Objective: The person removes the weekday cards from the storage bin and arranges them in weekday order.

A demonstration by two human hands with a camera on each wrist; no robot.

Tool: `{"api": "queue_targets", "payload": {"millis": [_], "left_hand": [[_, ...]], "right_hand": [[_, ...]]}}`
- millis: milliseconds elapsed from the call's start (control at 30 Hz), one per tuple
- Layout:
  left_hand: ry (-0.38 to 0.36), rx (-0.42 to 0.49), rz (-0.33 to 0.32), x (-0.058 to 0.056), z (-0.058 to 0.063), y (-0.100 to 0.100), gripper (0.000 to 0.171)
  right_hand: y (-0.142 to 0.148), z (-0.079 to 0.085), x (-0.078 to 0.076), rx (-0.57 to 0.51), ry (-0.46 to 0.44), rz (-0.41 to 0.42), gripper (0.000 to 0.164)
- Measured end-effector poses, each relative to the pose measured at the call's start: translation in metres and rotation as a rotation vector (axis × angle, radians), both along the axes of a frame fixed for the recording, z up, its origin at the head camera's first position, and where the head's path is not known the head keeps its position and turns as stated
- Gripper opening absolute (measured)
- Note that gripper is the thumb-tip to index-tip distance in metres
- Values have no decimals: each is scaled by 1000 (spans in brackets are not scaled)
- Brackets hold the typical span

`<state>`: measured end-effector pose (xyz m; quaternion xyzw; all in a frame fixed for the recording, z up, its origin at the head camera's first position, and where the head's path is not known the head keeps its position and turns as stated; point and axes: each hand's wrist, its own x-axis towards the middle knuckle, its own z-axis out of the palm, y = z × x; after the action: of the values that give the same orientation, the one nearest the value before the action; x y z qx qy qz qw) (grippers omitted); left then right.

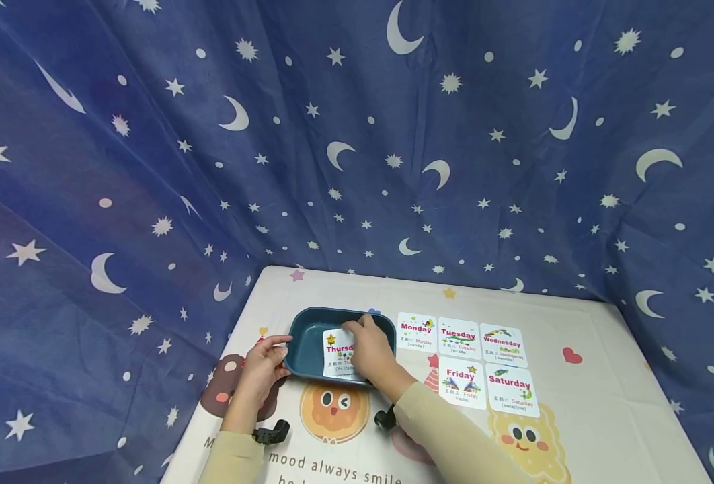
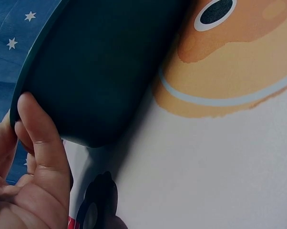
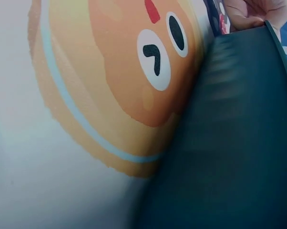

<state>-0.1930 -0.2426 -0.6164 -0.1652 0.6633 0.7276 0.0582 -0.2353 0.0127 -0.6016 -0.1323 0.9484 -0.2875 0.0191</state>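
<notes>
A dark teal rectangular bin (image 1: 310,339) stands on the table. My left hand (image 1: 264,366) holds its left end; in the left wrist view the thumb and fingers (image 2: 41,129) pinch the rim. My right hand (image 1: 374,353) reaches into the bin and grips the right side of a white Thursday card (image 1: 335,346), covering part of its word. The right wrist view shows the bin's outer side (image 3: 229,143) and, in the top corner, the left hand at the rim, but not the right hand itself.
Right of the bin lie flat cards in two rows: Monday (image 1: 417,343), Tuesday (image 1: 458,346) and Wednesday (image 1: 503,353) behind, Friday (image 1: 462,395) and Saturday (image 1: 511,403) in front. A cartoon-printed cloth (image 1: 599,396) covers the table. A blue star-and-moon curtain (image 1: 357,168) hangs behind.
</notes>
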Motion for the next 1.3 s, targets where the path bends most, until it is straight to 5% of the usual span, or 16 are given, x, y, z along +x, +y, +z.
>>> {"api": "queue_targets", "payload": {"millis": [333,567,1300], "left_hand": [[-3,-2,-1,0,1,0,36],[-7,-2,-2,0,1,0,36],[2,-17,-9,0,0,0,36]], "right_hand": [[8,4,0,-84,43,-1,46],[11,9,1,-166,-6,-27,42],[40,24,-4,-416,-43,-189,44]]}}
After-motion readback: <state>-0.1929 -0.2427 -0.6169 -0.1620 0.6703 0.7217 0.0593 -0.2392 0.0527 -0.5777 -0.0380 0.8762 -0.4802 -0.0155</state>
